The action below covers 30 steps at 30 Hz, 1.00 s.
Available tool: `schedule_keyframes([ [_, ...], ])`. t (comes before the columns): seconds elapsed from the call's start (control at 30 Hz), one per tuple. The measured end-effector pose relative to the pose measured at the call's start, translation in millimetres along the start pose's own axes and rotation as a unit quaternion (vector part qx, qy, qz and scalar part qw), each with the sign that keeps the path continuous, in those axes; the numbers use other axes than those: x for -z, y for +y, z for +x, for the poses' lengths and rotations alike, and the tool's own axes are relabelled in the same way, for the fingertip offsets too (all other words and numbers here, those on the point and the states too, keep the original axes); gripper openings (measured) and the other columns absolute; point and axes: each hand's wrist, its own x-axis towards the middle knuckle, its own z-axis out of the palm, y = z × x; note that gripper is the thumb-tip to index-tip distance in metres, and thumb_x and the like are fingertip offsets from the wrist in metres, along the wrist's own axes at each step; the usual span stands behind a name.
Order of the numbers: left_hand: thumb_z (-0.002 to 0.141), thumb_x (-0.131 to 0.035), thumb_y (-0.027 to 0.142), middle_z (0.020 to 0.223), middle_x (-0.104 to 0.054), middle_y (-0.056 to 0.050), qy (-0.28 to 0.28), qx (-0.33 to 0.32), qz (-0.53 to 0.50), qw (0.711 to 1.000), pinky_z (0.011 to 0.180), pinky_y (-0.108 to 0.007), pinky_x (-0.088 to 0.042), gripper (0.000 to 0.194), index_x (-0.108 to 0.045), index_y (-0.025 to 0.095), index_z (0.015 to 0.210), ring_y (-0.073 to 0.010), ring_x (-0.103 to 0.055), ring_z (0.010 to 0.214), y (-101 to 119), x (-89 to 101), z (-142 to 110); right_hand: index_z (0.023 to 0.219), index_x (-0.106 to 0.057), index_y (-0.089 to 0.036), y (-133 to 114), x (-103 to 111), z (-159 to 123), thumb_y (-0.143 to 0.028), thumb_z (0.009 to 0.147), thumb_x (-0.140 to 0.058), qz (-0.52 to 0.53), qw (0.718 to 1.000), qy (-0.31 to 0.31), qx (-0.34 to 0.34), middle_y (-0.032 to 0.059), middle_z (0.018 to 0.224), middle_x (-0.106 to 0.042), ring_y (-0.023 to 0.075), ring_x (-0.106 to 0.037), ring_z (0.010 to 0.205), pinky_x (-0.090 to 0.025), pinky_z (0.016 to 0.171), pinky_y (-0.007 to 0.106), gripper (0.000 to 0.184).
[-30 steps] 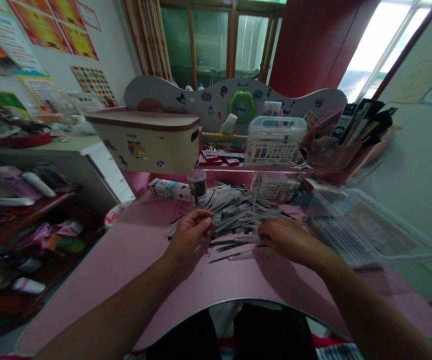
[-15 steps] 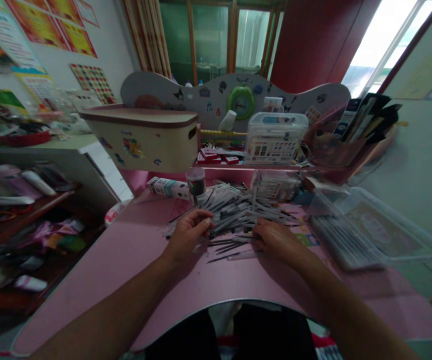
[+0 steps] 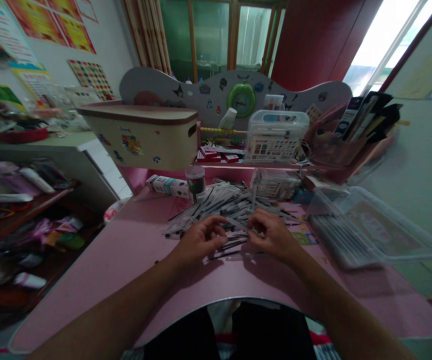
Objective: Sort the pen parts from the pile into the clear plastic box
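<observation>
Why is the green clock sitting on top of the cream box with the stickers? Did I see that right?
Not quite. The green clock is not on the cream box. It is on the white curvy panel behind the box and to its right, as the head view shows.

Dim room, 1 window blown out to white

Daylight pours through the window (image 3: 386, 45) at upper right and burns it almost to pure white, while the greenish window (image 3: 208, 40) straight ahead stays muted. The pink desk (image 3: 99, 265) lies in flat, low light, with soft shadows pooled under the left hand (image 3: 201, 240) and right hand (image 3: 272, 235). Faint glare runs along the lid of the clear plastic box (image 3: 373, 225). The shelves (image 3: 32, 240) at lower left sink into murk, their contents smeared and hard to read. The pile of pens (image 3: 231, 205) looks slightly soft, its fine detail lost. Wide-angle distortion bows the desk's near edge and leans the walls outward toward the frame edges.
</observation>
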Motion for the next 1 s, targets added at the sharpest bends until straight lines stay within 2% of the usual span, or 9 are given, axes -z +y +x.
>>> schedule_keyframes([
  [0.1, 0.073, -0.084, 0.028, 0.086, -0.07, -0.004, -0.054, -0.005, 0.027, 0.998, 0.059, -0.024, -0.049, 0.039, -0.072, 0.021, 0.109, -0.0133, -0.062, 0.066, -2, -5.6, -2, 0.077, -0.055, -0.019, -13, -14, -2, -0.011, 0.077, -0.057, 0.022, 0.998, 0.021, 0.046, 0.0015, 0.077, -0.054, 0.0149, -0.05, 0.071, -0.038, 0.067, 0.026, 0.009],
  [0.17, 0.077, -0.08, 0.034, 0.088, -0.073, -0.008, -0.052, 0.002, 0.003, 0.999, 0.068, -0.027, -0.053, 0.029, -0.075, 0.017, 0.1, -0.0173, -0.067, 0.075, -2, -10.1, -5, 0.081, -0.058, -0.019, -17, -21, -3, -0.012, 0.08, -0.057, 0.017, 0.997, 0.016, 0.073, 0.0031, 0.08, -0.056, 0.0163, -0.052, 0.074, -0.04, 0.068, 0.027, 0.007],
  [0.23, 0.079, -0.079, 0.037, 0.084, -0.073, -0.008, -0.018, 0.02, -0.047, 0.999, 0.071, -0.03, -0.055, 0.027, -0.075, 0.016, 0.095, -0.0187, -0.068, 0.077, -1, -13.4, -6, 0.089, -0.06, -0.018, -17, -22, -4, -0.014, 0.084, -0.057, 0.01, 0.997, 0.005, 0.083, 0.0046, 0.084, -0.058, 0.0173, -0.054, 0.078, -0.041, 0.07, 0.027, 0.007],
  [0.3, 0.079, -0.078, 0.039, 0.075, -0.07, -0.005, 0.038, 0.035, -0.09, 0.995, 0.065, -0.03, -0.056, 0.028, -0.072, 0.017, 0.096, -0.0173, -0.067, 0.069, 1, -13.9, -6, 0.095, -0.062, -0.017, -13, -18, -4, -0.015, 0.088, -0.056, -0.001, 0.997, -0.016, 0.07, 0.0056, 0.089, -0.059, 0.0172, -0.055, 0.081, -0.042, 0.072, 0.027, 0.01],
  [0.4, 0.081, -0.075, 0.044, 0.071, -0.068, -0.003, 0.124, 0.02, -0.121, 0.985, 0.051, -0.026, -0.053, 0.03, -0.068, 0.018, 0.096, -0.0154, -0.062, 0.059, 5, -8.9, -1, 0.089, -0.066, -0.017, -3, -9, -5, -0.013, 0.089, -0.058, -0.05, 0.994, -0.093, 0.022, 0.0054, 0.091, -0.059, 0.0161, -0.054, 0.081, -0.04, 0.072, 0.026, 0.009],
  [0.5, 0.08, -0.074, 0.046, 0.072, -0.07, -0.004, 0.162, -0.02, -0.121, 0.979, 0.045, -0.024, -0.052, 0.032, -0.065, 0.017, 0.092, -0.015, -0.061, 0.057, 6, -0.3, 5, 0.083, -0.069, -0.016, 2, -4, -6, -0.014, 0.088, -0.062, -0.113, 0.974, -0.193, -0.02, 0.0054, 0.091, -0.06, 0.0163, -0.055, 0.083, -0.038, 0.073, 0.026, 0.009],
  [0.63, 0.081, -0.071, 0.048, 0.069, -0.068, -0.003, 0.182, -0.046, -0.112, 0.976, 0.041, -0.019, -0.047, 0.034, -0.064, 0.017, 0.089, -0.0135, -0.059, 0.055, 4, 7.4, 10, 0.083, -0.071, -0.015, -4, -7, -7, -0.015, 0.091, -0.057, -0.16, 0.955, -0.243, -0.046, 0.007, 0.094, -0.062, 0.0166, -0.055, 0.084, -0.038, 0.074, 0.027, 0.016],
  [0.8, 0.084, -0.068, 0.047, 0.069, -0.067, -0.002, 0.182, -0.045, -0.122, 0.975, 0.045, -0.02, -0.049, 0.031, -0.064, 0.017, 0.091, -0.0129, -0.059, 0.055, 1, 7.8, 10, 0.081, -0.07, -0.015, -5, -15, -8, -0.014, 0.09, -0.053, -0.154, 0.959, -0.234, -0.048, 0.0076, 0.093, -0.062, 0.0166, -0.054, 0.083, -0.038, 0.075, 0.028, 0.019],
  [1.0, 0.083, -0.07, 0.045, 0.066, -0.067, -0.002, 0.21, -0.049, -0.155, 0.964, 0.05, -0.02, -0.051, 0.031, -0.065, 0.015, 0.086, -0.0118, -0.061, 0.055, 2, 10.4, 13, 0.077, -0.062, -0.015, 8, -3, -7, -0.009, 0.077, -0.056, -0.044, 0.987, -0.153, -0.009, 0.0056, 0.089, -0.057, 0.0159, -0.053, 0.082, -0.039, 0.074, 0.026, 0.008],
])
